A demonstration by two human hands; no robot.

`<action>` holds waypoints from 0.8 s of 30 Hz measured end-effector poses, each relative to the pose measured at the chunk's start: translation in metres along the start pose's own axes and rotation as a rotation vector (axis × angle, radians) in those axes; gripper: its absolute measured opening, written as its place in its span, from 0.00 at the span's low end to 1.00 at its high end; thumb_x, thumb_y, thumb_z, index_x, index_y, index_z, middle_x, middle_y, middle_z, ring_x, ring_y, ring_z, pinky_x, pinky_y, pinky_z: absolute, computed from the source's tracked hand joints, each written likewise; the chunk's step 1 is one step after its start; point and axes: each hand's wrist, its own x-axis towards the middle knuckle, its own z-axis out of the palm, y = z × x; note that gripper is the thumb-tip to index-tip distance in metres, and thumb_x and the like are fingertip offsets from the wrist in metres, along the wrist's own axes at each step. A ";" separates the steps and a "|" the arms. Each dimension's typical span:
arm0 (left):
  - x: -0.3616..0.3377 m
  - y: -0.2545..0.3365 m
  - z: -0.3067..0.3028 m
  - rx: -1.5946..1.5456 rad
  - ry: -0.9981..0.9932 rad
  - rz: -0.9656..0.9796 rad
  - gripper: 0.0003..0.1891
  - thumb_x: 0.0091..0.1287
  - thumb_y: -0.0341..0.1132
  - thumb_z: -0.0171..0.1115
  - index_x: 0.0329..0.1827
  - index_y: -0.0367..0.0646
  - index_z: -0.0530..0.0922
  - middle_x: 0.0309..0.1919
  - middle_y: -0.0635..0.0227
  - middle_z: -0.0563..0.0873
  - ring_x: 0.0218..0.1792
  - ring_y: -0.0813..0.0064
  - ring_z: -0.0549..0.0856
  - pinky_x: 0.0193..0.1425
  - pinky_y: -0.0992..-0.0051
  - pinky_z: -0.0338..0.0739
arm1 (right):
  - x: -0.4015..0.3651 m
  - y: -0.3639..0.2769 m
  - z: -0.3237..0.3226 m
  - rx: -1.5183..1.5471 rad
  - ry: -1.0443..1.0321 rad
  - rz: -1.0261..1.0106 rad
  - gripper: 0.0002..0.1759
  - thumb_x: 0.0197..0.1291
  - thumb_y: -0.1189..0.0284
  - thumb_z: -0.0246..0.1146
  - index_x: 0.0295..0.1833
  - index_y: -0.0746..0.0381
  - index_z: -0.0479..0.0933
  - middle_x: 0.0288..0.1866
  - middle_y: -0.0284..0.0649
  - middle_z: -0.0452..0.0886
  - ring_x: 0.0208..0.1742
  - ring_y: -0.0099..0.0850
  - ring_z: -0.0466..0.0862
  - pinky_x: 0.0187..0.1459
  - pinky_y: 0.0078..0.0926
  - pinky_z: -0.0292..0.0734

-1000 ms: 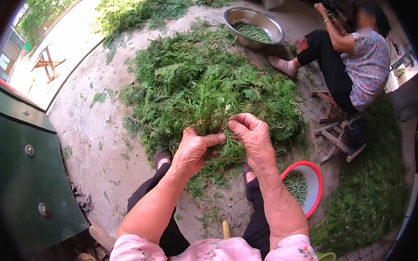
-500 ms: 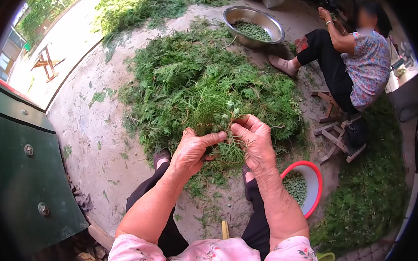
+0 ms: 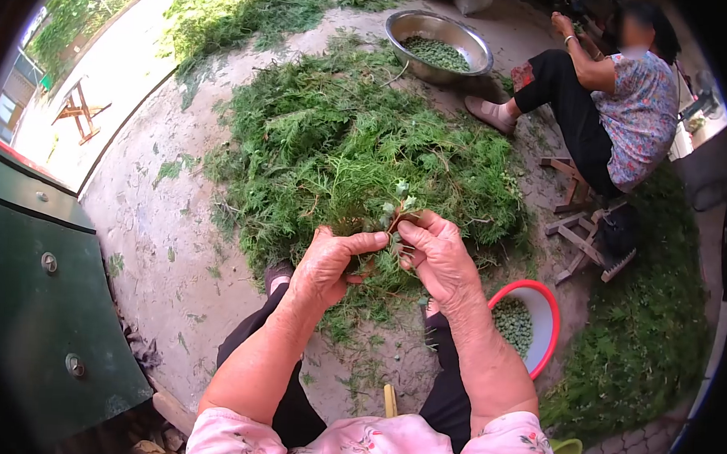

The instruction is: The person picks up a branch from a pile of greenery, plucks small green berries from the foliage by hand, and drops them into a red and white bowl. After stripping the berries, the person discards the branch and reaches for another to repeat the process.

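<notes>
A light pink, short-sleeved top [image 3: 393, 446] is worn, printed with small red flowers and green leaves, most clearly seen on the right sleeve [image 3: 504, 444]. The legs are covered by plain black trousers [image 3: 298, 408]. A dark shoe [image 3: 276, 272] is partly seen on the left foot. The left hand [image 3: 333, 262] and right hand [image 3: 436, 255] are bare.

The hands [image 3: 440, 258] hide part of the sprig [image 3: 401, 204], and the seated person's head [image 3: 636, 29] is blurred.

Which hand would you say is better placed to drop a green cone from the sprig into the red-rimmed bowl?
Probably the right hand: it is nearer the red-rimmed bowl, which sits on that side, while the left hand grips the sprig farther away.
</notes>
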 end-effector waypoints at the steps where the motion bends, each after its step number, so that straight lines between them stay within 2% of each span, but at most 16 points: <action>1: 0.000 0.000 -0.001 0.015 -0.040 -0.012 0.09 0.53 0.27 0.68 0.33 0.41 0.76 0.23 0.73 0.78 0.16 0.82 0.72 0.13 0.83 0.56 | 0.000 0.001 0.002 0.020 0.013 -0.018 0.08 0.61 0.75 0.57 0.47 0.61 0.76 0.34 0.31 0.79 0.28 0.19 0.76 0.26 0.16 0.68; 4: 0.004 -0.002 -0.005 0.025 -0.077 -0.058 0.09 0.52 0.27 0.68 0.32 0.42 0.76 0.22 0.74 0.77 0.15 0.82 0.71 0.13 0.83 0.56 | 0.001 0.001 -0.001 0.051 0.037 -0.004 0.10 0.61 0.76 0.56 0.47 0.60 0.76 0.36 0.30 0.80 0.29 0.19 0.76 0.27 0.15 0.69; 6: 0.005 -0.001 -0.007 0.021 -0.075 -0.090 0.09 0.51 0.27 0.68 0.32 0.42 0.76 0.22 0.74 0.76 0.15 0.82 0.71 0.13 0.83 0.56 | 0.004 0.004 -0.006 0.087 0.002 -0.021 0.16 0.57 0.80 0.57 0.52 0.62 0.75 0.41 0.34 0.82 0.36 0.20 0.79 0.30 0.15 0.73; 9: 0.006 0.002 -0.010 0.062 -0.114 -0.108 0.08 0.51 0.27 0.68 0.31 0.41 0.76 0.21 0.74 0.76 0.16 0.82 0.70 0.14 0.82 0.57 | 0.001 -0.003 -0.003 0.048 -0.036 -0.018 0.19 0.56 0.81 0.55 0.54 0.63 0.74 0.45 0.36 0.81 0.39 0.20 0.79 0.32 0.15 0.73; 12: 0.007 0.004 -0.012 0.076 -0.164 -0.153 0.08 0.51 0.27 0.68 0.30 0.41 0.77 0.20 0.74 0.76 0.17 0.81 0.71 0.17 0.80 0.56 | 0.002 -0.006 -0.005 0.041 -0.091 0.005 0.19 0.55 0.81 0.56 0.55 0.63 0.74 0.46 0.36 0.81 0.38 0.19 0.79 0.32 0.15 0.73; 16: 0.009 0.004 -0.012 0.067 -0.149 -0.182 0.05 0.53 0.28 0.67 0.29 0.40 0.79 0.20 0.74 0.76 0.17 0.82 0.69 0.17 0.80 0.56 | 0.001 -0.008 -0.007 0.018 -0.120 0.030 0.19 0.56 0.79 0.57 0.55 0.63 0.74 0.44 0.36 0.81 0.37 0.20 0.79 0.31 0.16 0.73; 18: 0.009 0.003 -0.012 0.059 -0.144 -0.193 0.05 0.54 0.29 0.67 0.29 0.39 0.79 0.21 0.74 0.76 0.17 0.82 0.69 0.17 0.80 0.57 | 0.004 -0.005 -0.010 0.039 -0.159 0.071 0.17 0.59 0.78 0.58 0.55 0.63 0.74 0.39 0.34 0.81 0.30 0.20 0.78 0.29 0.16 0.72; 22: 0.006 0.005 -0.009 0.059 -0.109 -0.168 0.04 0.53 0.30 0.67 0.27 0.40 0.80 0.20 0.73 0.78 0.17 0.82 0.69 0.18 0.79 0.57 | 0.004 -0.004 -0.006 0.009 -0.102 0.022 0.15 0.59 0.77 0.60 0.52 0.64 0.74 0.37 0.35 0.81 0.29 0.20 0.78 0.29 0.17 0.73; 24: 0.005 0.004 -0.008 0.072 -0.110 -0.163 0.04 0.53 0.30 0.67 0.27 0.40 0.80 0.21 0.72 0.78 0.17 0.82 0.69 0.18 0.79 0.56 | 0.004 -0.004 -0.007 0.010 -0.105 -0.003 0.14 0.56 0.77 0.63 0.49 0.61 0.74 0.38 0.35 0.80 0.34 0.22 0.79 0.30 0.18 0.74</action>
